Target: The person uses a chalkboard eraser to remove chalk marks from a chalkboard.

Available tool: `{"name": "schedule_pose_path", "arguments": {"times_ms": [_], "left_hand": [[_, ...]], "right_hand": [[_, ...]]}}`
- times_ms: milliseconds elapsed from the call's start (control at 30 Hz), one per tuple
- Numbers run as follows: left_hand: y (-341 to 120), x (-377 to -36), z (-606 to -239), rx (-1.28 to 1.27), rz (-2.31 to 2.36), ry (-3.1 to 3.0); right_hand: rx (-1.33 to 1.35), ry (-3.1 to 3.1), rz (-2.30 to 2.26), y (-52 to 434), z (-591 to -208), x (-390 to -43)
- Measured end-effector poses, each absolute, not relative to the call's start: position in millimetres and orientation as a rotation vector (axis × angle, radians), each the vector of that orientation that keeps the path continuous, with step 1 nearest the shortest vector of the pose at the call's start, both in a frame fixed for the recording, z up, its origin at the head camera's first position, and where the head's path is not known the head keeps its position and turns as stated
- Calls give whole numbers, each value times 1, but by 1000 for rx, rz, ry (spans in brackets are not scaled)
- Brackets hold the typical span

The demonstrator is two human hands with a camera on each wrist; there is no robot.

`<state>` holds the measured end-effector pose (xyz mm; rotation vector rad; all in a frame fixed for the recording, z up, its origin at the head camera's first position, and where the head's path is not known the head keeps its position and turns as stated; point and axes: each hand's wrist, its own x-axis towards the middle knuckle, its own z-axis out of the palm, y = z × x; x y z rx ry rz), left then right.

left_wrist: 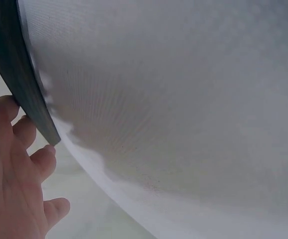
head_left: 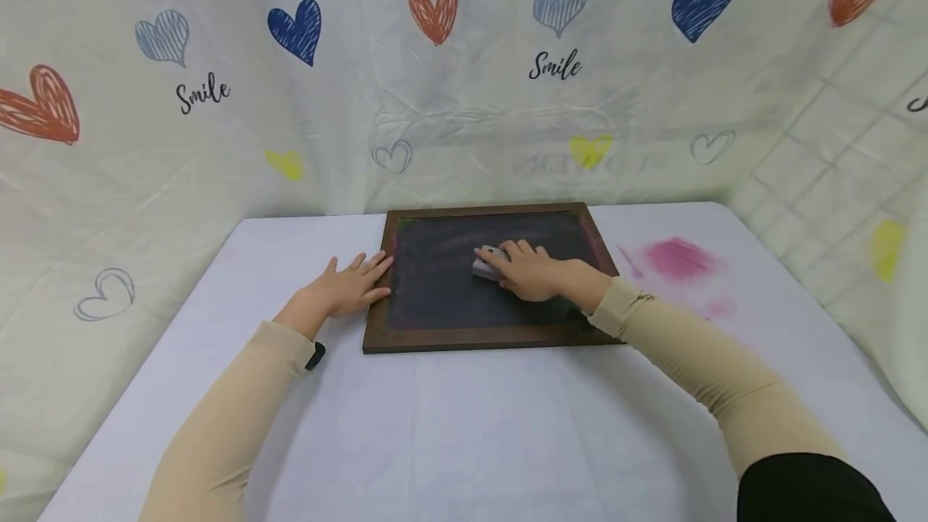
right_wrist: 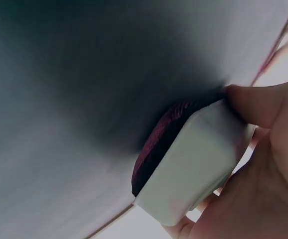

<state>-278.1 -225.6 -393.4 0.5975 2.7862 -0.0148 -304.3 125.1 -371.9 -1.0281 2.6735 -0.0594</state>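
Heart-print cloth [head_left: 449, 103] with "Smile" written on it hangs all around a white bench [head_left: 464, 425], so the whole setup looks boxed in. Sitting toward the back middle of the bench is a wood-framed chalkboard [head_left: 464, 312], lying flat. The left hand [head_left: 348, 288] is spread out flat with straight fingers right against the board's left edge, which I'd guess is just to keep the thing from sliding around. The right hand [head_left: 532, 271] is wrapped over a white eraser [head_left: 487, 263], pinching it by the sides and pressing the dark felt face down on the slate; the right wrist view shows the felt stained reddish. Pink chalk smudge [head_left: 677, 258] on the bench just right of the board, near the frame, probably rubbed off that same eraser.
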Motion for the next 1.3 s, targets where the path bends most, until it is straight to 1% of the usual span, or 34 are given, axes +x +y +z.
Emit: {"name": "schedule_pose_path", "arguments": {"times_ms": [167, 300, 433, 633, 767, 900, 967, 1300], "left_hand": [[-226, -279, -391, 594, -14, 2787], [-226, -280, -388, 591, -11, 2794], [-226, -279, -388, 597, 2, 2778], [-225, -278, -392, 597, 19, 2780], [-224, -278, -393, 597, 18, 2783], [-222, -279, -393, 602, 16, 2777], [-221, -279, -393, 599, 13, 2777], [-224, -278, -391, 587, 16, 2773]], "right_hand": [[-1336, 2591, -24, 125, -371, -274], [-1404, 2580, -35, 129, -370, -272], [-1274, 2595, -125, 138, -373, -294], [-874, 2724, -150, 157, -377, -342], [-664, 2763, -172, 171, -375, -362], [-481, 2795, -171, 184, -372, -371], [-436, 2809, -184, 188, -371, -372], [-435, 2911, -224, 199, -366, -369]]}}
